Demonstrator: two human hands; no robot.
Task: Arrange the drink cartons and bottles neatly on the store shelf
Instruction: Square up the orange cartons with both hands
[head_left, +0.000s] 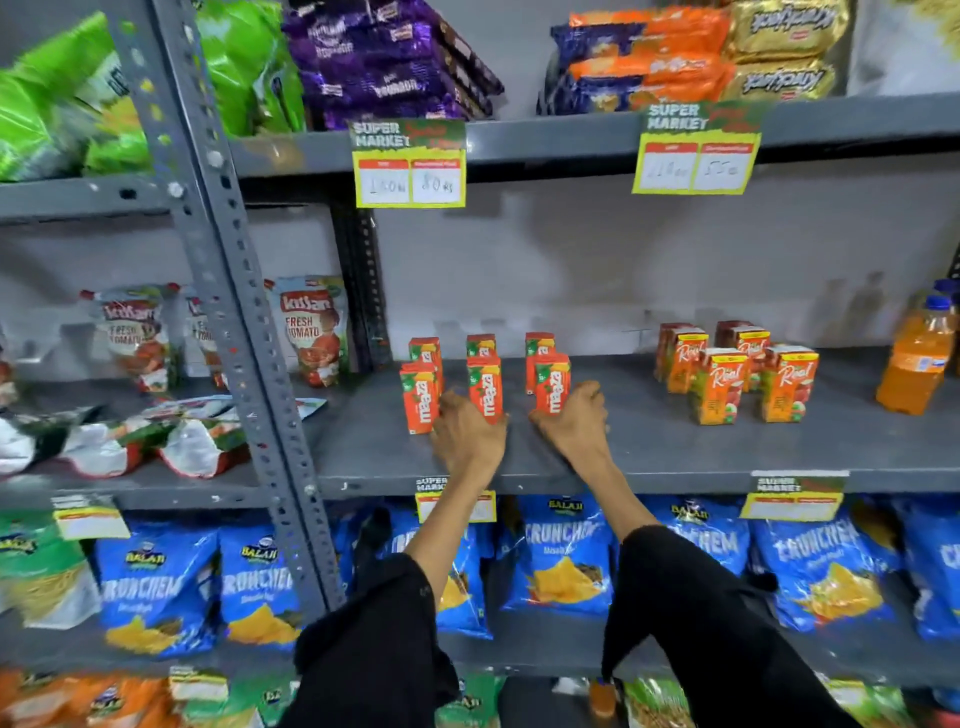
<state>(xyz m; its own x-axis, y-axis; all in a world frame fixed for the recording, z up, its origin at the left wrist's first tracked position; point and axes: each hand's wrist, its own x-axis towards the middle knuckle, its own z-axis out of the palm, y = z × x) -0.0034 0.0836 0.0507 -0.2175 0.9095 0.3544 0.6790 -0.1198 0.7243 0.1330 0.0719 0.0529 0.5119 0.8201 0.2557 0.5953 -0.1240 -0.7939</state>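
Several small orange Maaza cartons stand in three short columns on the grey middle shelf (649, 447). My left hand (467, 434) wraps the base of the front middle Maaza carton (484, 382). My right hand (574, 421) grips the front right Maaza carton (552, 382). The front left Maaza carton (418, 397) stands free beside my left hand. Further right stands a group of orange Real cartons (719, 384). Orange drink bottles (914, 358) with blue caps sit at the far right edge.
A slotted grey upright post (244, 332) divides the shelving. Ketchup pouches (311, 332) stand and lie on the left shelf. Blue snack bags (561, 556) fill the shelf below, and price tags (409, 165) hang from the shelf above. Bare shelf lies between the Maaza and Real groups.
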